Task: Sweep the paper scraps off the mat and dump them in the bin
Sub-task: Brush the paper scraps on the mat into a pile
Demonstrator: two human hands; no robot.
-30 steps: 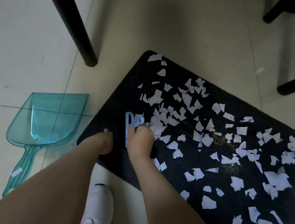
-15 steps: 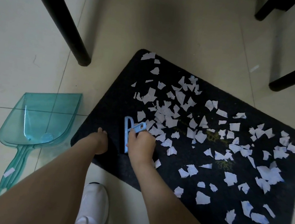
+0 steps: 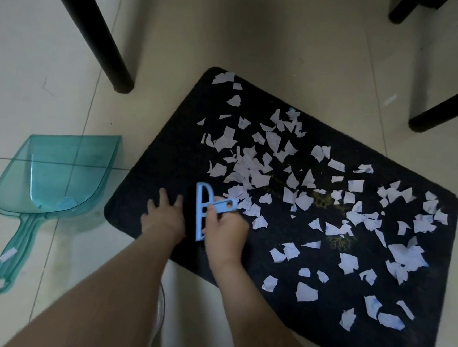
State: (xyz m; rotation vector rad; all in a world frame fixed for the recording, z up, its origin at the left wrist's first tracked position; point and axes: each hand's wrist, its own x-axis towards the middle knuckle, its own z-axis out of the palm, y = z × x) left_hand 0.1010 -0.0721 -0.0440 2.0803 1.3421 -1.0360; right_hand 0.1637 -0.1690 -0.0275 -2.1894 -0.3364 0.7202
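Note:
A black mat [image 3: 169, 140] lies on the tiled floor, strewn with several white paper scraps [image 3: 253, 172]. My right hand [image 3: 225, 228] grips a small light-blue hand brush [image 3: 202, 211] near the mat's left end, its dark bristles pointing left. My left hand [image 3: 163, 214] rests on the mat just left of the brush with fingers spread. A clear teal dustpan [image 3: 53, 174] lies on the floor to the left of the mat, mouth facing away from me. No bin is in view.
Black chair or table legs stand at the upper left [image 3: 96, 31] and upper right [image 3: 449, 109]. A white shoe [image 3: 158, 319] shows between my forearms at the mat's near edge. One scrap [image 3: 7, 254] sits on the dustpan handle.
My left hand has uncurled and now lies with fingers spread on the mat. The right hand keeps its grip on the brush at about the same spot.

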